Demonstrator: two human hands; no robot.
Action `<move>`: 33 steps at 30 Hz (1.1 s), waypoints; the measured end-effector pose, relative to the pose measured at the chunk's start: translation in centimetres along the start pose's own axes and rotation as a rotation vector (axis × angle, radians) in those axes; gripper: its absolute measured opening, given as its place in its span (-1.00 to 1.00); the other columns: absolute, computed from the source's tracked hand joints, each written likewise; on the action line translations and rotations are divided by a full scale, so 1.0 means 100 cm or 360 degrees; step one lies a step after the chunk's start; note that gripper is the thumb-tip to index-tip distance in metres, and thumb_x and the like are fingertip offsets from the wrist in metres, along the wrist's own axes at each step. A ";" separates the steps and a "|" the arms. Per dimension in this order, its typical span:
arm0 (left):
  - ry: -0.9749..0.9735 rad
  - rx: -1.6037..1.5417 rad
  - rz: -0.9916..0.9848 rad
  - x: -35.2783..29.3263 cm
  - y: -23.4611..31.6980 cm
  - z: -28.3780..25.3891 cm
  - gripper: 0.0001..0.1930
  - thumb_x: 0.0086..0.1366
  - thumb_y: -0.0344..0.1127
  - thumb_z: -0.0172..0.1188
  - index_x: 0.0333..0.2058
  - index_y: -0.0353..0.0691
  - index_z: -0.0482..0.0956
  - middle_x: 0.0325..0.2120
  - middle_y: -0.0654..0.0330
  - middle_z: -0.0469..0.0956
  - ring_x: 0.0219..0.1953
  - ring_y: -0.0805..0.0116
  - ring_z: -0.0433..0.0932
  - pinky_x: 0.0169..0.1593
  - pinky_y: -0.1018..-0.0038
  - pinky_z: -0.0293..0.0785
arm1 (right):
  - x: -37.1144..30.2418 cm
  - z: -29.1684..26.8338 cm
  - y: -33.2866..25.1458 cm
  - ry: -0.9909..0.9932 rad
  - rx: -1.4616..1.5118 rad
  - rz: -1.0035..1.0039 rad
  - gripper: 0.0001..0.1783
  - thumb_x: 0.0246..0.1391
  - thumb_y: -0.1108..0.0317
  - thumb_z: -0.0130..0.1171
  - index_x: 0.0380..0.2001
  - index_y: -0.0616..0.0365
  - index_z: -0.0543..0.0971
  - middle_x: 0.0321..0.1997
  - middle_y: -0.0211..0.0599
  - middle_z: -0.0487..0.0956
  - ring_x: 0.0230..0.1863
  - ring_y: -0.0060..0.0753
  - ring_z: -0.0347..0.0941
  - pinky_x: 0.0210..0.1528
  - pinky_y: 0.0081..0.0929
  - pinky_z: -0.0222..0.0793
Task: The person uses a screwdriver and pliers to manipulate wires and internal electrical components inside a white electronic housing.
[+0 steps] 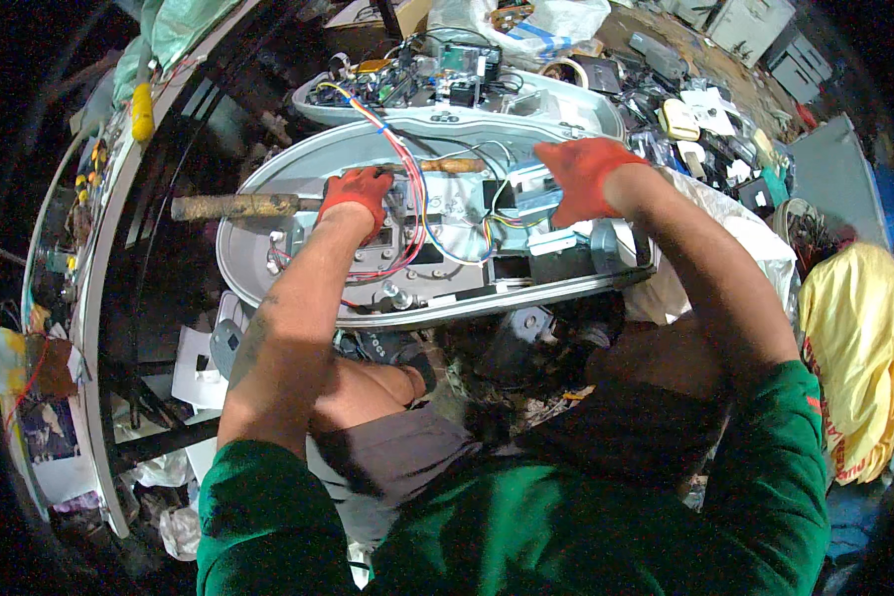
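Observation:
My left hand, in a red glove, lies at the left-middle of a long grey plastic housing. Its fingers are curled down, and what is under them is hidden. A worn, thick wooden tool handle runs from the left up to this hand; its other end is out of sight. Just right of the fingers lies a thinner wooden handle. Over the housing's right part, my red-gloved right hand has thumb and fingers apart, beside a pale blue-grey boxy part. Coloured wires loop up between the hands.
Behind is a second grey shell with circuit boards and cables. Mixed electronic scrap is heaped at the far right. A yellow sack stands at right. A metal-edged rack stands at left.

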State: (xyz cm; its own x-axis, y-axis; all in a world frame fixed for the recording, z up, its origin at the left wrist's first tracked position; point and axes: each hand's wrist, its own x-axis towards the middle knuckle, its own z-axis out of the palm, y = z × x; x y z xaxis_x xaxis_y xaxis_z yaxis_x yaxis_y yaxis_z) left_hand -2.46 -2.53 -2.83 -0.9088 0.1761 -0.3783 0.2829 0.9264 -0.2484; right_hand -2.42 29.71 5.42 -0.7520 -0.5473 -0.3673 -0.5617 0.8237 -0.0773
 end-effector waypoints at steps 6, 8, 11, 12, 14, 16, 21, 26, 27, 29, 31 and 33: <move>0.0071 -0.0088 -0.0108 0.001 0.010 -0.006 -0.44 0.08 -0.26 0.24 0.11 -0.02 0.37 0.16 0.15 0.32 0.22 0.13 0.29 0.20 0.11 0.24 | 0.023 0.028 -0.009 -0.0206 -0.0210 -0.0012 -0.10 -0.36 0.01 0.39 0.07 0.26 0.37 0.03 -0.09 0.53 -0.01 0.00 0.50 -0.05 -0.15 0.48; 0.0006 -0.0031 -0.0094 0.000 0.009 -0.009 -0.37 0.13 -0.14 0.22 0.18 -0.07 0.25 0.19 0.12 0.29 0.26 0.13 0.25 0.21 0.03 0.23 | 0.020 0.023 -0.008 -0.0257 -0.0155 0.0010 -0.10 -0.38 0.01 0.41 0.07 0.24 0.37 0.02 -0.09 0.54 0.00 0.01 0.50 -0.04 -0.12 0.47; 0.0131 -0.0050 -0.0173 0.000 0.010 -0.009 -0.44 0.12 -0.14 0.23 0.12 0.00 0.37 0.17 0.16 0.31 0.21 0.12 0.29 0.18 0.08 0.25 | 0.013 0.018 -0.003 -0.0172 -0.0083 0.0019 -0.13 -0.38 0.03 0.43 0.04 0.22 0.38 -0.03 -0.11 0.57 -0.01 0.01 0.50 -0.04 -0.12 0.47; 0.0120 -0.0082 -0.0157 -0.001 0.007 -0.011 -0.45 0.13 -0.13 0.23 0.13 0.00 0.38 0.17 0.15 0.31 0.22 0.13 0.29 0.19 0.11 0.26 | 0.011 0.014 -0.004 -0.0154 -0.0061 0.0053 -0.14 -0.37 0.04 0.43 0.04 0.21 0.39 -0.05 -0.12 0.57 -0.01 0.01 0.50 -0.04 -0.12 0.47; 0.0096 -0.0156 -0.0134 -0.001 0.000 -0.016 -0.45 0.14 -0.11 0.22 0.13 0.01 0.40 0.18 0.14 0.32 0.22 0.14 0.30 0.19 0.15 0.28 | 0.008 0.006 -0.006 -0.0120 -0.0025 0.0113 -0.17 -0.36 0.06 0.44 0.03 0.18 0.40 -0.09 -0.12 0.59 -0.02 0.02 0.50 -0.04 -0.12 0.46; 0.0102 -0.0537 -0.0264 -0.003 -0.023 -0.017 -0.46 0.17 -0.08 0.20 0.14 -0.01 0.40 0.17 0.11 0.35 0.22 0.13 0.32 0.20 0.20 0.29 | 0.007 -0.005 -0.008 -0.0023 0.0003 0.0045 -0.15 -0.37 0.04 0.42 0.03 0.23 0.38 -0.05 -0.03 0.56 0.03 0.04 0.47 0.01 -0.16 0.42; 0.0516 -0.0838 -0.0505 -0.033 -0.081 -0.017 -0.38 0.22 0.07 0.13 0.21 -0.02 0.31 0.16 0.00 0.36 0.20 0.05 0.34 0.22 0.25 0.29 | -0.019 -0.045 -0.014 0.0296 0.0217 0.0046 0.01 -0.40 -0.06 0.40 0.15 0.24 0.32 -0.04 0.11 0.54 -0.02 0.11 0.48 0.04 -0.16 0.41; 0.0695 -0.2034 -0.0312 -0.050 -0.069 -0.054 -0.39 0.19 0.15 0.16 0.13 -0.06 0.41 0.03 -0.02 0.49 0.04 0.04 0.49 0.09 0.28 0.40 | -0.044 -0.056 -0.026 0.0848 0.0729 0.0051 0.08 -0.45 0.07 0.47 0.21 0.28 0.28 0.08 0.07 0.50 0.12 -0.05 0.44 0.18 -0.32 0.31; 0.0663 -0.2257 -0.0171 -0.052 -0.051 -0.058 -0.39 0.19 0.14 0.17 0.12 -0.07 0.42 0.00 -0.02 0.51 0.01 0.06 0.52 0.06 0.29 0.42 | -0.042 -0.054 -0.032 0.0925 0.0777 0.0058 0.08 -0.45 0.10 0.48 0.21 0.28 0.27 0.10 0.06 0.49 0.14 -0.07 0.43 0.20 -0.33 0.30; 0.0384 -0.2526 -0.0421 -0.059 -0.017 -0.048 -0.51 0.23 0.00 0.19 0.06 -0.13 0.46 -0.11 0.02 0.55 -0.11 0.17 0.54 -0.05 0.22 0.46 | -0.044 -0.057 -0.066 0.0882 0.0764 0.0003 0.14 -0.45 0.10 0.49 0.25 0.30 0.21 0.16 0.09 0.43 0.20 -0.04 0.37 0.25 -0.31 0.26; 0.0246 -0.3309 -0.0030 -0.078 -0.017 -0.005 -0.61 0.24 -0.11 0.19 -0.03 -0.18 0.52 -0.26 0.13 0.59 -0.30 0.33 0.56 -0.24 0.30 0.50 | -0.041 -0.059 -0.108 0.0774 0.0609 -0.0129 0.19 -0.43 -0.04 0.47 0.25 0.35 0.18 0.12 0.16 0.44 0.14 0.06 0.39 0.20 -0.26 0.30; 0.0046 -0.3352 0.0226 -0.094 0.031 -0.054 -0.67 0.26 -0.16 0.17 -0.06 -0.18 0.53 -0.28 0.19 0.59 -0.33 0.43 0.54 -0.27 0.39 0.49 | -0.048 -0.064 -0.092 0.0647 0.0523 0.0047 0.21 -0.45 -0.02 0.47 0.28 0.27 0.14 0.12 0.15 0.44 0.14 0.05 0.39 0.21 -0.27 0.30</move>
State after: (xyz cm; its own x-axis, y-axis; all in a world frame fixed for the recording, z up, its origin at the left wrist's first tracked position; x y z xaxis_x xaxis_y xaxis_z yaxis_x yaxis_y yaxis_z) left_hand 5.31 0.47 4.79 -0.9267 0.2468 -0.2835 -0.3360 -0.2057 0.9191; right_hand 4.15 23.83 13.80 -0.8758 -0.4825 0.0109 -0.4493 0.8069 -0.3834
